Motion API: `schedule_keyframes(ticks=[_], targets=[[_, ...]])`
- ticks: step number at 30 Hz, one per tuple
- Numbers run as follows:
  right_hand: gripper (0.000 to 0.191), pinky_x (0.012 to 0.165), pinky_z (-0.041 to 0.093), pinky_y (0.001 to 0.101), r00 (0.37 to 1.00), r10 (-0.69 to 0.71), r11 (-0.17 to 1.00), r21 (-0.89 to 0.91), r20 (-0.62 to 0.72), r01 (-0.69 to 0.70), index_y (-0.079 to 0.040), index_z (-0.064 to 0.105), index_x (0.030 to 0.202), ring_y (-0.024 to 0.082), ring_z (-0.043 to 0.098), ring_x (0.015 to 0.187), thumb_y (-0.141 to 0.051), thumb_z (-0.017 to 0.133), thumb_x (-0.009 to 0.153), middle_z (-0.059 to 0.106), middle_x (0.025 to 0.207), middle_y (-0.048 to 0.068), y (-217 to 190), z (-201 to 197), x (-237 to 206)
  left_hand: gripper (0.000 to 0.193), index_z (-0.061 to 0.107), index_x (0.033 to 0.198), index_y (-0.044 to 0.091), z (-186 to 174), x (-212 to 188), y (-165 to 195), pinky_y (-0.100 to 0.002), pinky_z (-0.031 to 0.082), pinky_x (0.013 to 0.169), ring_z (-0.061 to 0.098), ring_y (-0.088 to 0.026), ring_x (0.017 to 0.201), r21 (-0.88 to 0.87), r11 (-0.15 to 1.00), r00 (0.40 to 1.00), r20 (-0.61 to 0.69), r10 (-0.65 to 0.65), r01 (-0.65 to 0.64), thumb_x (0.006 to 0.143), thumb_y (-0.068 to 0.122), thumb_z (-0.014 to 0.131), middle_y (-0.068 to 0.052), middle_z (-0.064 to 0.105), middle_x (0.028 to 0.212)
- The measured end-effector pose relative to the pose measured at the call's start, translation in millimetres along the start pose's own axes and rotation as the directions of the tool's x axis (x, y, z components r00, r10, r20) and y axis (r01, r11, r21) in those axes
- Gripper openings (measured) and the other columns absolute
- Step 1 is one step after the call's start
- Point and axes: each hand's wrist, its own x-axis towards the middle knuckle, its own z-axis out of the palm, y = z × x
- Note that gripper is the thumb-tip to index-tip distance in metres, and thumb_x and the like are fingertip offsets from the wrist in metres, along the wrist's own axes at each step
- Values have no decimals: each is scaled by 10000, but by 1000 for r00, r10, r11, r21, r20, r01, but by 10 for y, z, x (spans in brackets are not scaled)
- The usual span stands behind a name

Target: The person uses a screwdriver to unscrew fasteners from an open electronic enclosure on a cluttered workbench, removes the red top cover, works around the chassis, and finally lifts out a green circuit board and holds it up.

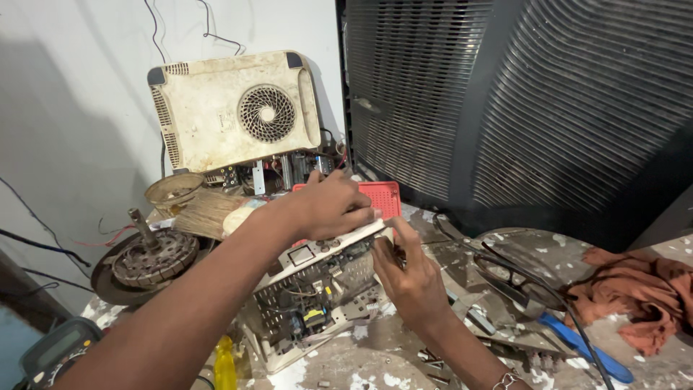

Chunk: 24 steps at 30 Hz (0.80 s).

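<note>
An opened white electronic device [310, 296] lies tilted on the paint-spattered workbench [390, 354], its circuit board with a yellow part and wires showing. My left hand [328, 208] grips the top edge of its white front panel from above. My right hand [408, 278] holds the right end of the same device, fingers curled against its edge near the board. Whether a small tool sits in the right hand cannot be told.
A dirty cream appliance casing with a round fan grille [234, 108] leans on the wall. A motor rotor [148, 256], red perforated tray [382, 196], multimeter [58, 350], yellow screwdriver handle [225, 365], spectacles [505, 278], blue-handled tool [585, 350], orange rag [639, 292] and large black louvred cabinet [520, 101] surround it.
</note>
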Motion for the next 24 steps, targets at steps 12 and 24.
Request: schedule_keyframes(ticks=[12,24], targets=[[279,736,603,406,1000,19,1000,6,19,-19,55,713,1110,308,714,865,-21,778,850,509,1372,214,9,-4,-8,371,658,966,134,69,20,-60,-604,380,981,522,-344,1160,27,995,995,-33,94,-93,988,451,468,-129,641,1007],[277,727,609,402,1000,-2,999,33,-6,2,56,714,1108,309,714,862,-23,783,852,500,1372,225,9,5,-5,364,605,921,103,-2,-98,-67,-570,365,954,527,-312,1124,-43,996,997,-12,77,-77,950,452,507,-88,656,994]])
